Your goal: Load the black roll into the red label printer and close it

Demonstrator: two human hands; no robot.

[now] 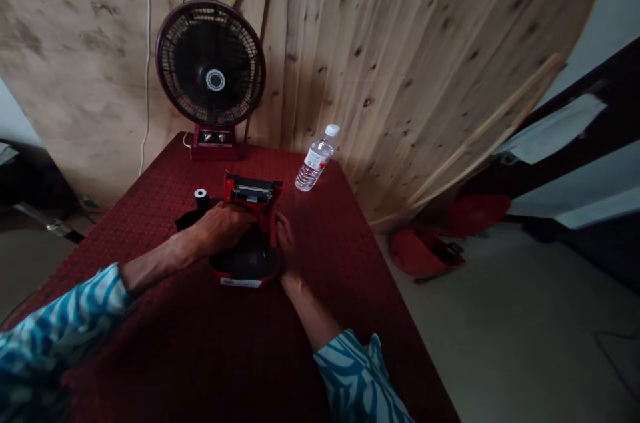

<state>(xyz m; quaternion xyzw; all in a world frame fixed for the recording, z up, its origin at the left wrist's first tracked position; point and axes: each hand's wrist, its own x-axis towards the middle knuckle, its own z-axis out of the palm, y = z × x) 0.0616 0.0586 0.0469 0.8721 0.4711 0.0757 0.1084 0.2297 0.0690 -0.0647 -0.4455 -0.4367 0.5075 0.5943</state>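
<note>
A small red machine (274, 235) stands on the table with its lid raised. A black and silver roller-like mechanism (253, 190) shows in the lid. My left hand (226, 224) reaches over the machine's left side into the dark opening, its fingertips hidden there. Along the right side, my right hand (286, 246) is curled against the casing and steadies it. Just left of my left hand stands a dark roll (201, 195) with a white end and a dark core. Beside the roll, a black object (186, 220) is partly covered by my left wrist.
A dark red fan (210, 70) stands at the table's far left corner. At the far right of the red-covered table (340, 263) is a clear water bottle (315, 160). Wooden boards (380, 50) rise behind. A red bag-like object (425, 253) lies on the floor at right.
</note>
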